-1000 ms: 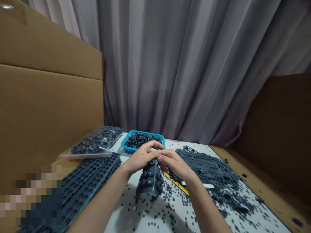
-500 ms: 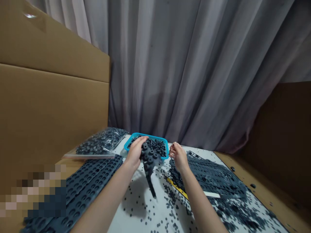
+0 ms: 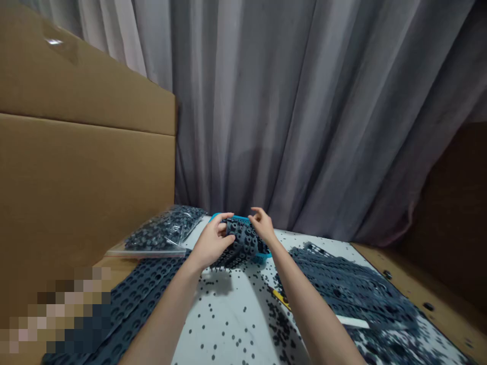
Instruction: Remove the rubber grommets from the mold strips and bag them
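Observation:
My left hand (image 3: 213,242) is closed around the left edge of a dark rubber sheet (image 3: 243,241) covered with rows of raised rings. The sheet is curved and held up above the white table, in front of a blue basket (image 3: 262,257) that it partly hides. At the sheet's upper right is my right hand (image 3: 263,225), its thumb and index finger slightly apart and nothing visible between them. I cannot tell whether its fingertips touch the sheet. Small dark pieces (image 3: 263,246) show inside the basket.
A clear zip bag (image 3: 167,228) of dark pieces lies at the left beside perforated dark strips (image 3: 140,294). More perforated sheets (image 3: 350,281) are at the right, near a yellow-handled tool (image 3: 280,298). Small black discs litter the white table (image 3: 228,350). Cardboard walls (image 3: 87,177) flank it.
The sheet in my left hand has turned from a narrow, hanging position to show its ringed face. My right hand has moved left from beside the basket to the sheet's upper edge.

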Demonstrator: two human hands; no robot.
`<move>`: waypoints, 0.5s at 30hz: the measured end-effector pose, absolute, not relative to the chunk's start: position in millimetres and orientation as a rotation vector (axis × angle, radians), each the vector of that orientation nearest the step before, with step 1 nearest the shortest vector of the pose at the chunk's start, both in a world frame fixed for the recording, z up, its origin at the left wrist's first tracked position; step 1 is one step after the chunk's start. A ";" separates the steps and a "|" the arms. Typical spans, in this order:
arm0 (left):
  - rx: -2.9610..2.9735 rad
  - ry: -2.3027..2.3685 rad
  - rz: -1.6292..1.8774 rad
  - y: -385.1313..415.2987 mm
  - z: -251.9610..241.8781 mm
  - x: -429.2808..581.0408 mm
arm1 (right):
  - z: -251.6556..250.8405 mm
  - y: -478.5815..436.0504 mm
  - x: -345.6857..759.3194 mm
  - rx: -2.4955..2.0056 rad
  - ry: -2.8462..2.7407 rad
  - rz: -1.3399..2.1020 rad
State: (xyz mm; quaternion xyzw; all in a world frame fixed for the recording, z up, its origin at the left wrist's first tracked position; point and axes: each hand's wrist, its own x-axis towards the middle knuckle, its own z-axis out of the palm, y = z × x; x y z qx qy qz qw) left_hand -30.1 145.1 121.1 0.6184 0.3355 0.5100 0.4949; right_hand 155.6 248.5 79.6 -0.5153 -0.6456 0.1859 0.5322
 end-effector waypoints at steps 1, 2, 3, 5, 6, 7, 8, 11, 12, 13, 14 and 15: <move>1.527 0.811 1.226 145.0 120.1 -28.8 | 88.8 234.8 155.2 -1.202 -1.526 0.399; 1.554 0.811 1.217 144.1 119.9 -27.6 | 98.5 218.6 154.8 -1.175 -1.526 0.358; 1.583 0.814 1.210 142.5 120.2 -26.4 | 108.0 200.7 153.9 -1.149 -1.541 0.327; 1.657 0.827 1.202 137.3 121.8 -23.7 | 124.9 164.4 150.2 -1.055 -1.771 0.220; 1.703 0.833 1.203 133.9 122.8 -21.9 | 131.5 148.3 147.3 -1.045 -1.908 0.134; 1.758 0.841 1.209 130.4 123.8 -20.0 | 136.4 134.9 143.9 -1.090 -1.963 0.055; 1.821 0.855 1.221 126.7 124.9 -17.9 | 139.8 124.4 140.5 -1.155 -2.002 0.001; 1.993 0.948 1.269 116.1 128.6 -12.4 | 143.0 109.2 132.6 -1.325 -2.029 -0.050; 2.040 0.989 1.274 113.1 129.9 -11.3 | 142.8 107.7 131.3 -1.344 -2.039 -0.042; 2.077 1.023 1.263 110.5 131.3 -10.8 | 142.5 107.0 130.8 -1.351 -2.048 -0.023; 2.106 1.047 1.243 108.3 132.7 -10.9 | 142.2 106.9 131.2 -1.349 -2.058 0.011; 2.130 1.059 1.212 106.6 134.1 -11.8 | 141.7 107.2 132.1 -1.340 -2.070 0.066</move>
